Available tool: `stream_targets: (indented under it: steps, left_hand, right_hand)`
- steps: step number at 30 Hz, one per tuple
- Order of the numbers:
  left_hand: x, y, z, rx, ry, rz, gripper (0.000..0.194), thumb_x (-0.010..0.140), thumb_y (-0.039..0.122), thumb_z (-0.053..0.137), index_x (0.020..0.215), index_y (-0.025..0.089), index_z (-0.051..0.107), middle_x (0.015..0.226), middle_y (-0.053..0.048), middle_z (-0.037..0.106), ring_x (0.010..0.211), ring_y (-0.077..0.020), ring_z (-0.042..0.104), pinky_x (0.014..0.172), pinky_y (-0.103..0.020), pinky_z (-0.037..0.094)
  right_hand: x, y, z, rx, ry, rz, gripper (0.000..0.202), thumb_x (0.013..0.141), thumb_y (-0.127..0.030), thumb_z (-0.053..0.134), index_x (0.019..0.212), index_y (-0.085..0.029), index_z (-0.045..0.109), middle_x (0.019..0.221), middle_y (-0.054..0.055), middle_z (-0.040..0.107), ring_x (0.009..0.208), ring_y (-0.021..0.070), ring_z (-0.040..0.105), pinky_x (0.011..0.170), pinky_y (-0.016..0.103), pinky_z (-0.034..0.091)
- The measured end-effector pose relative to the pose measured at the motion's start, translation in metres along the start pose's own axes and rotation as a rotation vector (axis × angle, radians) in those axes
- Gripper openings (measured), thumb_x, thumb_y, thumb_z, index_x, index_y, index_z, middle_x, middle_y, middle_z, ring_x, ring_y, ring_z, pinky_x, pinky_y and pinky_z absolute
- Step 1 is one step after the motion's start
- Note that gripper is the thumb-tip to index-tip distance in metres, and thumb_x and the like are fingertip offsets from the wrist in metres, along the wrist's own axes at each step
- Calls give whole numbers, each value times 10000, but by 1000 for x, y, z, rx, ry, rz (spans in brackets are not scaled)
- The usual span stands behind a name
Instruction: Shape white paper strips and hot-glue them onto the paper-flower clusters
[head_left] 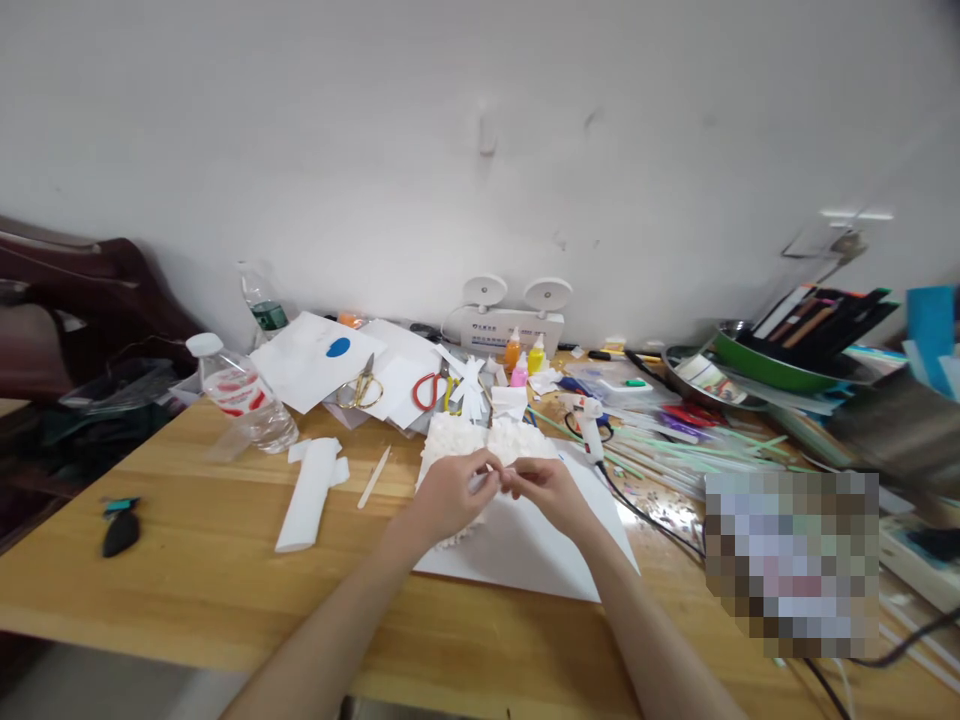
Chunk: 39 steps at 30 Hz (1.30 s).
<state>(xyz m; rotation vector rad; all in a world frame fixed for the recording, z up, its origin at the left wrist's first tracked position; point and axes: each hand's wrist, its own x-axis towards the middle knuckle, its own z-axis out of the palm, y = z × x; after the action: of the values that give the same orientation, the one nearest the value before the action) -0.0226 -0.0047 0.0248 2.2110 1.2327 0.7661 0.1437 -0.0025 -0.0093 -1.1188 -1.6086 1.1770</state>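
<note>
My left hand (456, 492) and my right hand (553, 492) meet in the middle, thumbs and fingers pinched close together. Whatever lies between the fingertips is too small to make out. Both hands hover over a white sheet (525, 565) on the table. On the sheet's far part sits a bumpy white layer (454, 437), like small crumpled paper bits, partly hidden by my hands. To the left lie a wooden stick (374, 477) and a flattened white paper tube (311, 495).
A water bottle (247, 400) leans at the left. Scissors (361, 388), paint bottles (513, 350) and an emergency light (510, 328) stand or lie toward the wall. At the right are a glue gun (589, 428) with its cord, pale straws (675, 455) and a green pan (772, 365).
</note>
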Motion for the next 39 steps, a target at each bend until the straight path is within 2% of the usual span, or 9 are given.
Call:
stream_targets:
  steps: [5, 7, 11, 15, 21, 24, 28, 39]
  left_hand:
    - [-1, -5, -2, -107, -16, -67, 265, 780, 384, 486, 953, 216, 596, 723, 8, 614, 643, -125, 542, 592, -215, 387]
    - [-3, -7, -3, -127, -57, -55, 267, 772, 405, 499, 900, 205, 621, 767, -4, 628, 694, -135, 549, 618, -220, 391]
    - [-6, -9, -10, -129, -93, -52, 299, 802, 389, 453, 699, 175, 635, 664, 1, 625, 626, -124, 522, 580, -219, 371]
    - [-9, -9, -14, -151, -88, -58, 258, 778, 378, 495, 728, 178, 650, 674, 5, 630, 629, -124, 527, 579, -212, 374]
    - [-12, -9, -3, -145, -103, -66, 277, 782, 368, 488, 664, 164, 633, 538, 32, 544, 494, -80, 418, 476, -199, 303]
    - [-13, -10, 0, -161, -99, -80, 243, 770, 342, 499, 685, 164, 641, 561, 26, 570, 506, -87, 447, 473, -198, 314]
    - [-12, -9, 1, -263, -80, -86, 248, 767, 376, 516, 804, 184, 669, 739, -6, 663, 675, -138, 560, 594, -214, 403]
    - [-11, -13, 4, -267, -74, -112, 249, 775, 341, 515, 698, 172, 681, 660, 0, 669, 624, -126, 578, 556, -202, 404]
  right_hand:
    - [-7, 6, 2, 48, 71, 26, 264, 736, -398, 572, 624, -163, 618, 571, 15, 591, 530, 118, 505, 526, 246, 408]
    - [-9, 6, 5, 50, 98, 10, 262, 738, -392, 571, 607, -168, 610, 556, 7, 565, 537, 118, 495, 530, 245, 398]
    - [-11, 4, 10, 88, 129, 18, 265, 732, -398, 572, 593, -174, 599, 555, -1, 542, 547, 120, 487, 535, 248, 391]
    - [-15, 2, 15, 152, 124, 39, 261, 722, -388, 583, 568, -178, 585, 549, -10, 533, 552, 116, 480, 544, 249, 389]
    - [-18, 3, 16, 208, 148, 47, 199, 712, -361, 608, 639, -176, 603, 596, -7, 543, 573, 111, 480, 558, 247, 403]
    - [-18, 5, 15, 211, 167, 73, 206, 694, -380, 620, 673, -174, 611, 603, 1, 556, 575, 116, 489, 559, 256, 419]
    - [-18, 5, 15, 234, 154, 84, 215, 680, -389, 630, 669, -176, 611, 587, -2, 552, 569, 118, 496, 558, 260, 428]
    - [-17, 6, 9, 284, 28, 123, 159, 690, -326, 631, 680, -174, 583, 614, -21, 524, 583, 100, 476, 567, 241, 381]
